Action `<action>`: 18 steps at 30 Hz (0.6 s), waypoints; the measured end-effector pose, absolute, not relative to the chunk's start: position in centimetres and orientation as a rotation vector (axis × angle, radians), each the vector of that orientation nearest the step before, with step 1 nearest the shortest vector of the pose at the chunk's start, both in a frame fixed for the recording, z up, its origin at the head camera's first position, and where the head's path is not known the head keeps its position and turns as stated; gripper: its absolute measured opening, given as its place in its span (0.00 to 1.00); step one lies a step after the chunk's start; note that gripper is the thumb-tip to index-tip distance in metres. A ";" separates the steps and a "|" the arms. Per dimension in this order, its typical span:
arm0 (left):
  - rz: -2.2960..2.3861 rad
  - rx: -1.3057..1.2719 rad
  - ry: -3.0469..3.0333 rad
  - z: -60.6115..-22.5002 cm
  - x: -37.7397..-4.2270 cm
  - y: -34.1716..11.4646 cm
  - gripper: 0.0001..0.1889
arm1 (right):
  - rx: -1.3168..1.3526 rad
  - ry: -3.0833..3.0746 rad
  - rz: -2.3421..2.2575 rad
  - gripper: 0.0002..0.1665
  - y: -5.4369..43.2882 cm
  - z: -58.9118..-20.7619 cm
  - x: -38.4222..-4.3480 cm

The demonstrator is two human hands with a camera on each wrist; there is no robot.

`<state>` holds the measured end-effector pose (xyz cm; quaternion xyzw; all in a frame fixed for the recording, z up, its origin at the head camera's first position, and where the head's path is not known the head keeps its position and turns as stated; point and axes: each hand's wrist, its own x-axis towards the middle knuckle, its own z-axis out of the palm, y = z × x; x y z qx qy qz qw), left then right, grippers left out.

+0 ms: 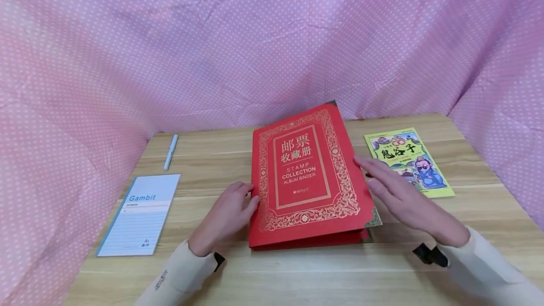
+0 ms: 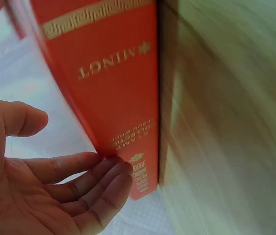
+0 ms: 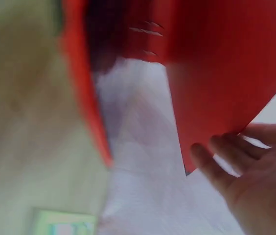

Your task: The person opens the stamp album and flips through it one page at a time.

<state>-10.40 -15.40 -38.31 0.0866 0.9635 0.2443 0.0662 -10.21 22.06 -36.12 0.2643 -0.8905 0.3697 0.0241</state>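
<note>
Red, gold-patterned album binder

The head view looks forward and down over the counter, far enough back to hold the whole binder mid-frame and the pink cloth across the top. The left wrist view faces the binder's spine from close by, counter at frame right. The right wrist view looks closely between its covers. All three share the binder.
</note>
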 end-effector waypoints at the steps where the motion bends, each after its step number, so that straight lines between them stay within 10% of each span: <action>1: 0.746 0.271 2.891 -38.2 -10.5 -15.2 0.26 | 0.855 -2.697 1.155 0.31 22.1 -35.6 -10.4; 10: 0.833 0.464 2.922 -34.1 -10.8 -14.7 0.28 | 1.153 -2.397 1.370 0.35 18.5 -31.8 -11.6; 18: 1.027 1.132 3.037 -27.1 -10.1 -13.2 0.28 | 1.292 -2.213 1.382 0.42 14.3 -31.0 -12.2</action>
